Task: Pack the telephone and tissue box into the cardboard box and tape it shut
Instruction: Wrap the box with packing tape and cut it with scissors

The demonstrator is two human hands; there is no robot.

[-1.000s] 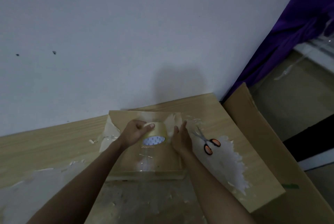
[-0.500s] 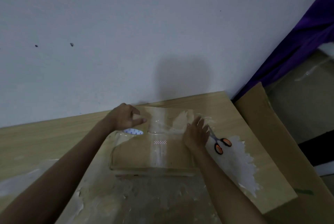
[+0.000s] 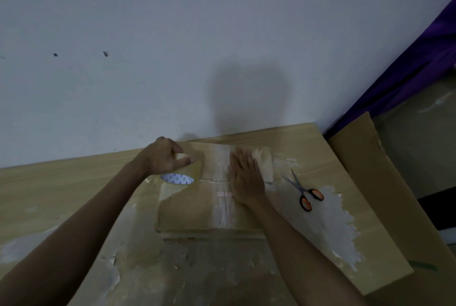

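Cardboard box, flaps closed, sits mid-table. Left hand grips the tape roll at its ten o'clock — right hand presses flat, fingers straight, on the box top. Scissors at three o'clock.

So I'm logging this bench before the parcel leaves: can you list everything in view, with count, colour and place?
cardboard box: one, brown, flaps closed, middle of the table
tape strip: one, clear, running front to back across the box top
tape roll: one, tan with a white-and-blue core, over the box's left edge
scissors: one pair, orange handles, on the table right of the box
table: one, light wood with white residue, against the wall
cardboard sheet: one, brown, past the table's right edge
curtain: one, purple, upper right
wall: white, behind the table
left hand: grips the tape roll
right hand: flat on the box top, beside the tape strip
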